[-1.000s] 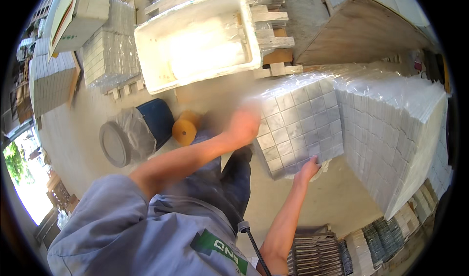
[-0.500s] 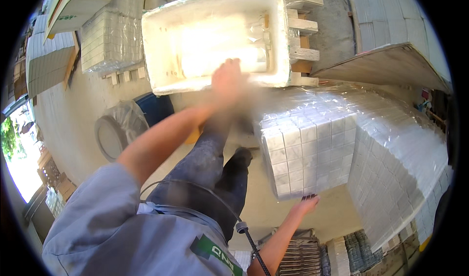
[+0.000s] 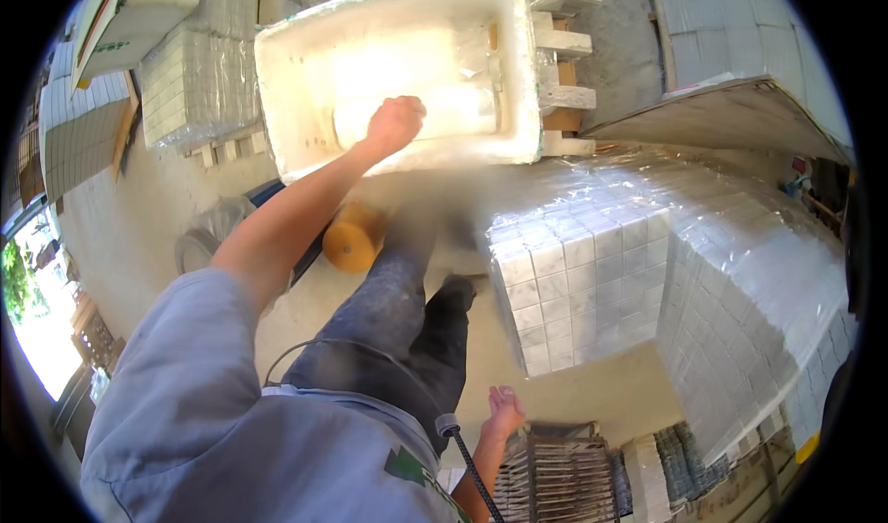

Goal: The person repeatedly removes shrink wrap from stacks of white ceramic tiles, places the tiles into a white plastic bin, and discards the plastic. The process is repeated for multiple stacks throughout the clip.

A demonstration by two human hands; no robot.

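On my feed, right hand (image 3: 504, 410) is open, empty, near slatted rack (image 3: 566, 479). Tile stack (image 3: 592, 287) stands beyond, film (image 3: 731, 195) likely keeping rows together. Left hand (image 3: 396, 122) curls over white tub (image 3: 276, 102), I can't tell on what; pallet (image 3: 566, 42) apparently supports tub.

Two hands (image 3: 395, 123) (image 3: 503, 416), one tub (image 3: 292, 98), one yellow cylinder (image 3: 352, 237).

Tile stack (image 3: 587, 296) right of tub (image 3: 524, 79)

Tub (image 3: 275, 98) is showing cream-white. Tile stack (image 3: 583, 296) is showing white squares, grey-veined (thin lines gridding its face). Cylinder (image 3: 351, 239) is showing yellow-orange. Person's shirt (image 3: 208, 412) is showing blue-grey, bearing green patch (image 3: 404, 466); trousers (image 3: 365, 301) are showing dark blue, smudged pale.
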